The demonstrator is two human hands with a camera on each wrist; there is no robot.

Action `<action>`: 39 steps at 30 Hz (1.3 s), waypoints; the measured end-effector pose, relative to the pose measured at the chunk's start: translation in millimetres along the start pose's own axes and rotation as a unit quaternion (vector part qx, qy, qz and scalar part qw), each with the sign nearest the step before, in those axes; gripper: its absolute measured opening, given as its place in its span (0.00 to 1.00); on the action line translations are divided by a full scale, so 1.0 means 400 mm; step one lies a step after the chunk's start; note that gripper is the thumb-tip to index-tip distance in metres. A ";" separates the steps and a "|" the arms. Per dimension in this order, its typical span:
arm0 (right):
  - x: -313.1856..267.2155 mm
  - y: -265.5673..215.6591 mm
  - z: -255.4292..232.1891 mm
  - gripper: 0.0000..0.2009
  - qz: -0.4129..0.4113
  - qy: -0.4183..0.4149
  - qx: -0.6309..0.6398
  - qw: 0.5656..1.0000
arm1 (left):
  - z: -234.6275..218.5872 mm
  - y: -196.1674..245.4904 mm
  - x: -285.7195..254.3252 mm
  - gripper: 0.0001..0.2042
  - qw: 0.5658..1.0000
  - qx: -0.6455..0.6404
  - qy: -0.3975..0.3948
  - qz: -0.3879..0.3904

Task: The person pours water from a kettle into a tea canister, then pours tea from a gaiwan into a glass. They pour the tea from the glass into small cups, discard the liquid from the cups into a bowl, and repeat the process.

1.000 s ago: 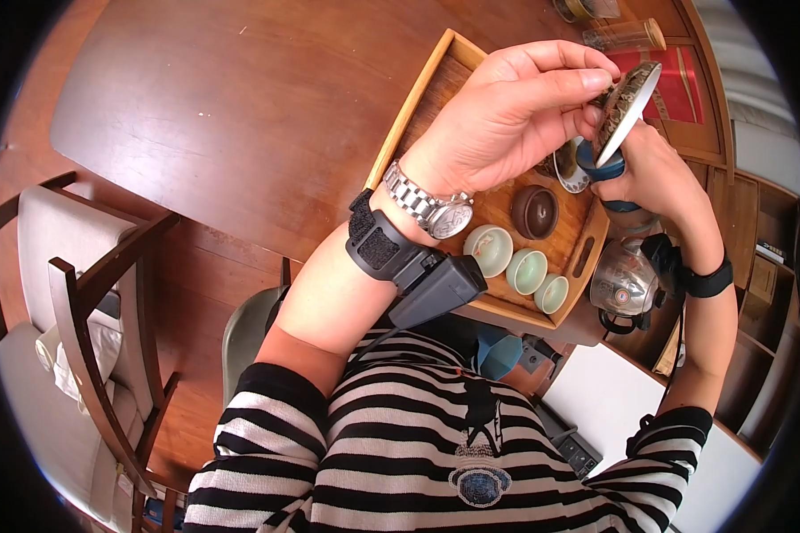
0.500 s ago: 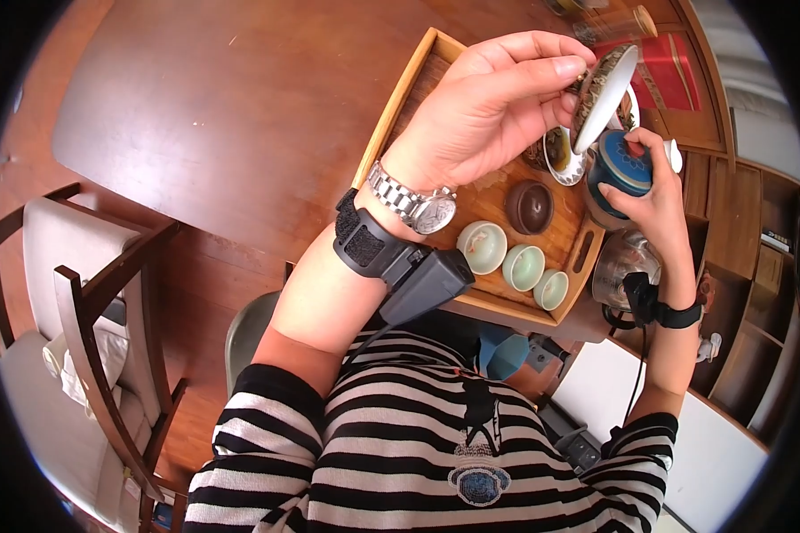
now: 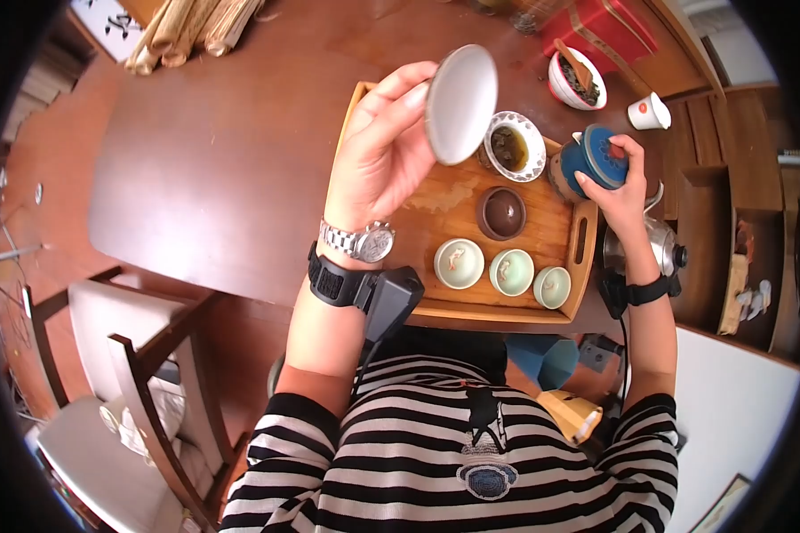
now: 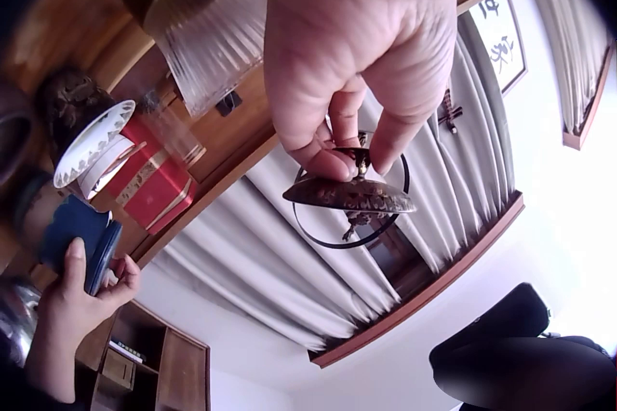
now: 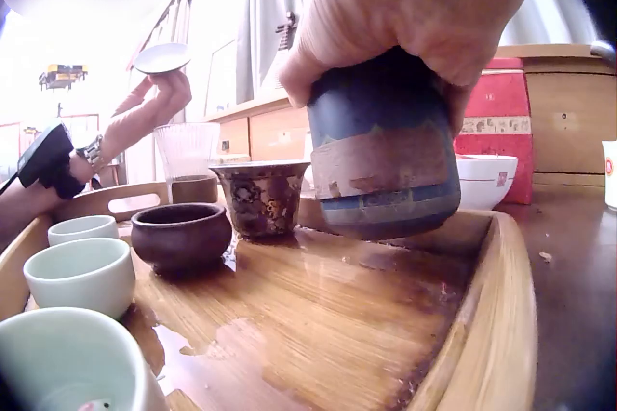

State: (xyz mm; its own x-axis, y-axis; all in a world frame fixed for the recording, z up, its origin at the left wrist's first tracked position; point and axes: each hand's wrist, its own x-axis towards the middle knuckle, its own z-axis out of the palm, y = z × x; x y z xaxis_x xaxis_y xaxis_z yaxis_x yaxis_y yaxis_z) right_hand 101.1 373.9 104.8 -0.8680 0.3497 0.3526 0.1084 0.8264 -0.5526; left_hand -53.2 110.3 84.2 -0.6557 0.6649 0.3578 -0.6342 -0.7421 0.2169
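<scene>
In the head view my left hand [image 3: 378, 160] is raised over the tray's left side and pinches a gaiwan lid [image 3: 462, 105], its white inside facing me. The left wrist view shows thumb and fingers on the knob of its dark patterned top. My right hand [image 3: 622, 195] grips a blue lidded teapot [image 3: 606, 153] from above, thumb and fingers round its upper part. Its brown-banded body [image 5: 386, 165] is slightly tilted, close over the tray's corner. Beside it stands the uncovered gaiwan bowl [image 5: 260, 201], with leaves and yellowish liquid [image 3: 509, 147] inside.
On the wooden tray [image 3: 581, 240] stand a dark brown cup [image 3: 501, 213] and three pale green cups [image 3: 512, 272]. Beyond it are a white bowl of tea leaves [image 3: 560, 87], a small white cup [image 3: 651, 112] and a red box [image 3: 600, 34]. A kettle [image 3: 653, 244] stands right of the tray.
My left hand has moved left with the lid, clear of the gaiwan bowl, and turned its white inside towards me. The teapot in my right hand now shows its lid and spout. The head view has shifted.
</scene>
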 end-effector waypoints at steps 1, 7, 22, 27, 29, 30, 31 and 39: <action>-0.002 0.004 0.002 0.31 0.010 0.000 0.003 1.000 | -0.004 -0.001 -0.001 0.11 1.000 0.009 0.009 0.004; -0.021 0.016 0.003 0.28 -0.008 0.006 0.020 1.000 | 0.004 -0.008 -0.001 0.11 0.994 0.106 0.030 -0.019; -0.054 0.051 -0.012 0.33 0.018 -0.022 0.085 0.996 | 0.102 -0.084 0.042 0.09 0.885 0.454 0.052 -0.090; -0.066 0.024 -0.052 0.42 -0.003 -0.014 0.079 0.997 | 0.085 -0.127 0.083 0.08 0.729 0.674 0.065 -0.098; -0.076 0.012 -0.071 0.44 0.003 -0.008 0.069 0.998 | 0.056 -0.138 0.099 0.08 0.676 0.731 0.044 -0.081; -0.085 0.000 -0.081 0.42 0.007 0.007 0.055 0.998 | 0.048 -0.143 0.101 0.07 0.622 0.780 0.024 -0.061; -0.095 -0.008 -0.089 0.40 0.011 0.022 0.040 0.999 | 0.046 -0.150 0.101 0.07 0.602 0.797 0.023 -0.051; -0.221 -0.018 -0.097 0.29 0.032 0.064 0.063 0.995 | 0.046 -0.189 0.114 0.09 0.503 0.862 -0.034 -0.061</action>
State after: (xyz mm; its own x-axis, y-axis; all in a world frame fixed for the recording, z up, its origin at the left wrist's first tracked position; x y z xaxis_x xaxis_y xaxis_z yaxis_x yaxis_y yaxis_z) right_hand 196.0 354.3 106.8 -0.7913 0.4606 0.4020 0.0938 0.7412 -0.6647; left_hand -27.5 195.3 100.8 -0.6021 0.7533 0.2647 0.6674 0.2928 0.6848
